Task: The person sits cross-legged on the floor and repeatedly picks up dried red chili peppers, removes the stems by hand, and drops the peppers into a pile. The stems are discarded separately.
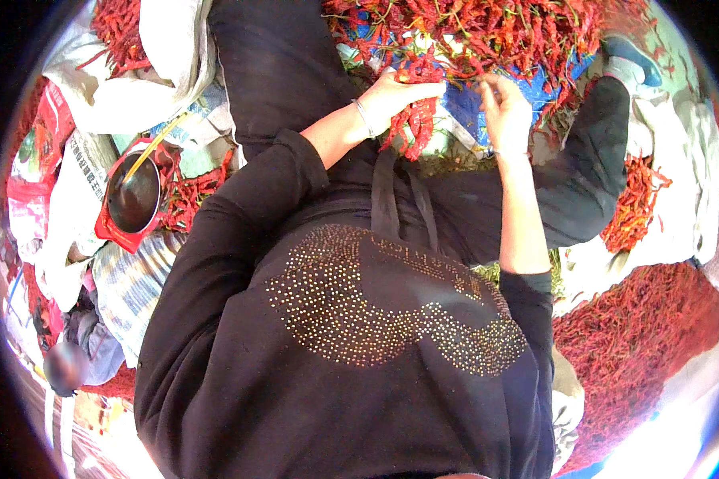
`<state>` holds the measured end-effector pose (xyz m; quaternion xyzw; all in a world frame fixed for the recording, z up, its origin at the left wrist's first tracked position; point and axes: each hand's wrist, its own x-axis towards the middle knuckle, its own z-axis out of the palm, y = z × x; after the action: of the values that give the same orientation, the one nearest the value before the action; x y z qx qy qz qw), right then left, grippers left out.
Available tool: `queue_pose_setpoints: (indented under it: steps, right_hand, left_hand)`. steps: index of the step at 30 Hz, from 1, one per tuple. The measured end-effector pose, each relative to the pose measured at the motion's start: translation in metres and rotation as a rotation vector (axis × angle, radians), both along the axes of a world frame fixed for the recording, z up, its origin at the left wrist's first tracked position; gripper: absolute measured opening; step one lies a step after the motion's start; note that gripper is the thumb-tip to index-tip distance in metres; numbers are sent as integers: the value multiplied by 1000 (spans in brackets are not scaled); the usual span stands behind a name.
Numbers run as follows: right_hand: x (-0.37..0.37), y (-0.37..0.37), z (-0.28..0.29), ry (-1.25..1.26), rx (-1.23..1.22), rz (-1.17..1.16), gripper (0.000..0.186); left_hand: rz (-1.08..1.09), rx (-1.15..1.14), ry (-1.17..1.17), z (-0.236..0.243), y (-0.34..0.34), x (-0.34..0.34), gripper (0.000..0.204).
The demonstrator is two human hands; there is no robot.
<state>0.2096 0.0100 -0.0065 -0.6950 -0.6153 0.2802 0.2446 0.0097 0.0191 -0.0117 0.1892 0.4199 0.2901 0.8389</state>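
Note:
My left hand (395, 97) is closed around a bunch of red chili peppers (414, 132), which hang below the fingers and stick out above them. Just to its right, my right hand (506, 108) is raised with its fingers curled and the fingertips pinched toward the bunch. Whatever lies between those fingertips is too small to make out. Beyond both hands spreads a big heap of red chili peppers (487, 28), some with green stems, over a blue sheet (465, 112). Both hands are above the gap between my dark-trousered legs.
At the left, a dark bowl (128, 209) with yellow chopsticks (153, 150) sits on something red. White sacks (112, 100) lie near it. More chilies (639, 351) cover the ground at the lower right, and a smaller pile (635, 203) lies past my right leg. Another person (96, 347) is at the lower left.

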Motion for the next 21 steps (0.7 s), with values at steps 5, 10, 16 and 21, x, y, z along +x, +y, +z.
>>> queue_pose_setpoints:
  steps: [5, 10, 16, 21]
  right_hand:
    - [-27, -37, 13, -101, 205, 153, 8]
    - [-44, -51, 18, 104, 154, 129, 8]
    - [-11, -47, -20, 300, -230, -259, 14]
    - [-19, -15, -3, -240, 55, 138, 14]
  left_hand:
    - [-20, 14, 13, -4, -6, 10, 21]
    - [-34, 249, 133, -19, -13, 7, 23]
    - [-140, 1439, 433, 38, -12, 10, 27]
    - [-262, 524, 313, 0, -21, 1, 22]
